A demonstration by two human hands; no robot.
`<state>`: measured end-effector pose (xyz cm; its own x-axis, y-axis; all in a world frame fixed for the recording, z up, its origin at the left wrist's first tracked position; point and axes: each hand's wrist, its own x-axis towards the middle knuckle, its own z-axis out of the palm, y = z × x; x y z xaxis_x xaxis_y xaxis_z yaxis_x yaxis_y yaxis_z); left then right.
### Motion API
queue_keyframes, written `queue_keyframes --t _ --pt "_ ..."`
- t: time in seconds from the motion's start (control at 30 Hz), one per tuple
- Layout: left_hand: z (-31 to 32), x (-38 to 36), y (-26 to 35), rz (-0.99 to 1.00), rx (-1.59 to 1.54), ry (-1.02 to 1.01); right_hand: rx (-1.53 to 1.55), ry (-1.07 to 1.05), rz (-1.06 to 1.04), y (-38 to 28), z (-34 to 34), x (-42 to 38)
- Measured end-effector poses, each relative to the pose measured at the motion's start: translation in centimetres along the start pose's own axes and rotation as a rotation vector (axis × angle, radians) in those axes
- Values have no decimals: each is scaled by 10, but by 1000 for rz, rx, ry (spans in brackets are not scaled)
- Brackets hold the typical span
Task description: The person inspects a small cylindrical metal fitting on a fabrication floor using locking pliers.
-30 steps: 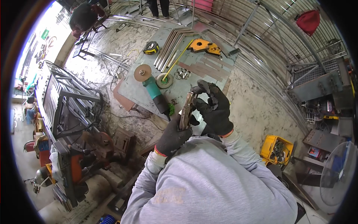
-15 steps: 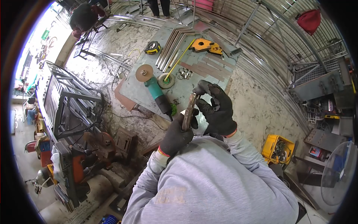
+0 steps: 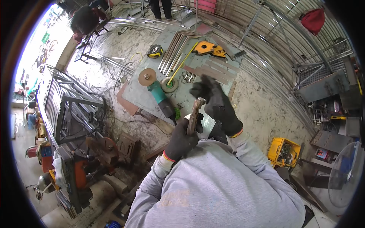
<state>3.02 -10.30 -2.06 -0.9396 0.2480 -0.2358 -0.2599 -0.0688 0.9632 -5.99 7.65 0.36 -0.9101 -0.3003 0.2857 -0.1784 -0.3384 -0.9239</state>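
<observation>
My left hand [image 3: 181, 140], in a black glove, is closed around a short, rusty metal bar [image 3: 194, 116] held upright at a slight tilt. A small shiny metal piece [image 3: 202, 100] shows at the bar's top end. My right hand [image 3: 217, 102], also gloved in black, is just right of the bar and apart from it, fingers stretched toward the table and blurred by motion. Beyond its fingertips lie several shiny metal rings [image 3: 187, 77]. A teal angle grinder [image 3: 159, 95] with a brown disc lies left of my hands.
The metal-topped table [image 3: 133, 89] carries a tape measure [image 3: 155, 51], angled metal strips [image 3: 175, 51], an orange magnetic square [image 3: 205, 48] and flat bars [image 3: 216, 70]. A yellow bin [image 3: 272, 152] is at right. Steel frames [image 3: 62, 110] stand left. Another person [image 3: 85, 19] crouches at the far left.
My right hand has left the top of the bar and moved up and away, its fingers straightening. The shiny piece at the bar's end is now exposed. My left hand stays nearly in place.
</observation>
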Motion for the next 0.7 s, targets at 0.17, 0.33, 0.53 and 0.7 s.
queue_keyframes --t 0.17,0.33,0.53,0.7 --pt "8 -12 21 60 147 -1 373 -266 398 -21 25 1" --pt "5 -18 8 315 318 42 89 -203 281 -31 39 -10" --pt "2 -16 -2 238 250 -4 -3 -49 329 -29 47 -17" --pt "-2 -18 -7 156 268 -57 -76 -24 341 -28 44 -17"
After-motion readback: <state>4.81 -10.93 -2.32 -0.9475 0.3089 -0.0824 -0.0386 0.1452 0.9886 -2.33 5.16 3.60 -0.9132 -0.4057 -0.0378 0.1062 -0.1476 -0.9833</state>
